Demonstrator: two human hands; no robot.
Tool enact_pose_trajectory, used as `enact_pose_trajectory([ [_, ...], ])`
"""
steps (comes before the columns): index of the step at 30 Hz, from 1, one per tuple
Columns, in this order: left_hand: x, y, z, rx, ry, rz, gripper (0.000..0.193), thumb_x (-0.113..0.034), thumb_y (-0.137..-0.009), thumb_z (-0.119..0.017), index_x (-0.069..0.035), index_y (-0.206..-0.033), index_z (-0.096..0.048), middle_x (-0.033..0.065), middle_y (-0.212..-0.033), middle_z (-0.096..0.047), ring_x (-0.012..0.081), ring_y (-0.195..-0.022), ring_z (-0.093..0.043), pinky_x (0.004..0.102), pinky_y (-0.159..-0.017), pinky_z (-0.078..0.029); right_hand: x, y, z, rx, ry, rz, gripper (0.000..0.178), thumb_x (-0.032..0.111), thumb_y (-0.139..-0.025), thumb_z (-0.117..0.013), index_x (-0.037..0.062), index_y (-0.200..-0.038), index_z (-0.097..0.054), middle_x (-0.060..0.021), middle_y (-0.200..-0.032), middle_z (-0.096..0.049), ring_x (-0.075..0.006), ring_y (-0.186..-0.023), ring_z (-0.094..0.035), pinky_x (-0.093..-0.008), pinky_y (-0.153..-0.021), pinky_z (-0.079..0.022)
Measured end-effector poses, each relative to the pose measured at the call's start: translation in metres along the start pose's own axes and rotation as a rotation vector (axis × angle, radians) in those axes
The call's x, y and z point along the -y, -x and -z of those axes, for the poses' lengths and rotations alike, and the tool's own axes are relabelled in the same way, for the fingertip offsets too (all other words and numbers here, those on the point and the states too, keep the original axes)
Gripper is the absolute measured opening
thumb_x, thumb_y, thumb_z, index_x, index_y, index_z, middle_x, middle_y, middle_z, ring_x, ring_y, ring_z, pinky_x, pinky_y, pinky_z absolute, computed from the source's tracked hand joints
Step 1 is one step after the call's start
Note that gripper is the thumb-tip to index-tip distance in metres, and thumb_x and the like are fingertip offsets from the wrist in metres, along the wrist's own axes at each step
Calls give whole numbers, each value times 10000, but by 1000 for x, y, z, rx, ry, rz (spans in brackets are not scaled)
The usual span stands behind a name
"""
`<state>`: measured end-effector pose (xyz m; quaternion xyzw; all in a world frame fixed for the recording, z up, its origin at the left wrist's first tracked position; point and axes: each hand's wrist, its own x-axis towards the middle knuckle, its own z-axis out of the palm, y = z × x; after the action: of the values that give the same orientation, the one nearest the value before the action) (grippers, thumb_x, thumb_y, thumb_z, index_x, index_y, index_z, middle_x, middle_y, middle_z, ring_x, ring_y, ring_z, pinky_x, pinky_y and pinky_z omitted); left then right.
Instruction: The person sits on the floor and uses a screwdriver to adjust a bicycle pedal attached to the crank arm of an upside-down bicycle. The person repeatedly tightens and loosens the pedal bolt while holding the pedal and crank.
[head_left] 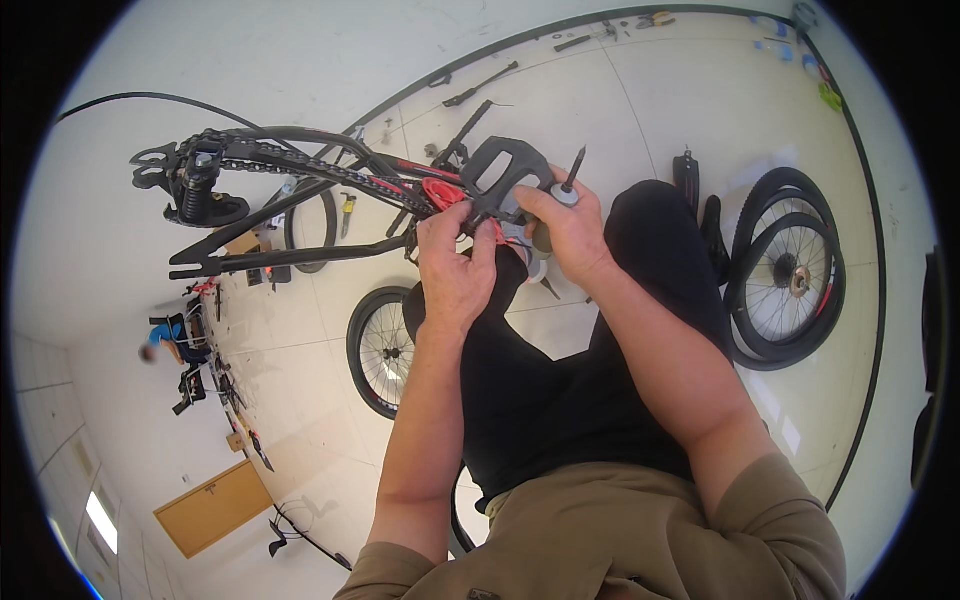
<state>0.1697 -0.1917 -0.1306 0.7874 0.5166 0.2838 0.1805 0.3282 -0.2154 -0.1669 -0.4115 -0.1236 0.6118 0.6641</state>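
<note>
A black bicycle frame (300,258) with red parts stretches leftward from my hands, its chain (345,178) running along it. At its right end is a black flat pedal (490,172). My left hand (455,265) is closed, fingers pinched at the joint just below the pedal; what they grip there is hidden. My right hand (572,228) is wrapped round a pale-bodied tool with a dark pointed tip (573,180), the tip pointing up and away. Its thumb lies near the pedal's right edge. The rear derailleur (205,185) hangs at the frame's far left end.
Two loose wheels (790,270) and a black saddle (712,235) lie on the right. Another wheel (382,350) rests left of my legs. Small parts and pliers (655,20) lie along the far wall. At far left a person in blue (170,332) works.
</note>
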Motion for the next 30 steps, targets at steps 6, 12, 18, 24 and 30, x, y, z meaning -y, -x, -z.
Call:
enact_pose_trajectory([
  [6, -4, -4, 6, 27, -4, -53, 246, -73, -866, -701, 7, -1096, -668, 164, -1049, -679, 321, -1014, -585, 407, -894, -492, -1, -2, 1, 11, 1, 6, 348, 160, -834, -769, 17, -1140, -686, 6, -762, -650, -63, -561, -551, -237, -529, -451],
  [12, -8, -9, 9, 0, 36, 2, 255, -23, -796, -751, 5, -1041, -686, 150, -1009, -690, 286, -997, -616, 358, -864, -530, -3, -2, 1, 12, -4, 13, 349, 152, -835, -766, 9, -1143, -682, 1, -765, -652, -68, -564, -554, -239, -538, -457],
  [18, -7, -8, 5, 6, 196, 237, 244, -7, -787, -746, -4, -1024, -688, 143, -1048, -687, 259, -991, -629, 337, -848, -544, -1, -1, 0, 20, -7, 7, 356, 149, -834, -763, 2, -1146, -676, -4, -780, -655, -73, -574, -561, -243, -544, -461],
  [24, -4, -5, 6, -38, 107, 35, 214, 3, -784, -734, -9, -992, -682, 133, -1054, -689, 254, -975, -629, 341, -845, -542, 1, -1, 1, 14, -9, 1, 348, 136, -832, -755, 1, -1143, -675, -6, -784, -652, -79, -575, -563, -251, -551, -464],
  [30, -8, -7, -2, -110, 137, 18, 231, 32, -755, -738, -9, -975, -681, 133, -1041, -694, 256, -961, -625, 331, -844, -533, 3, 0, -2, -4, -5, -19, 354, 132, -825, -756, -10, -1139, -672, -15, -780, -647, -86, -568, -563, -257, -543, -464],
])
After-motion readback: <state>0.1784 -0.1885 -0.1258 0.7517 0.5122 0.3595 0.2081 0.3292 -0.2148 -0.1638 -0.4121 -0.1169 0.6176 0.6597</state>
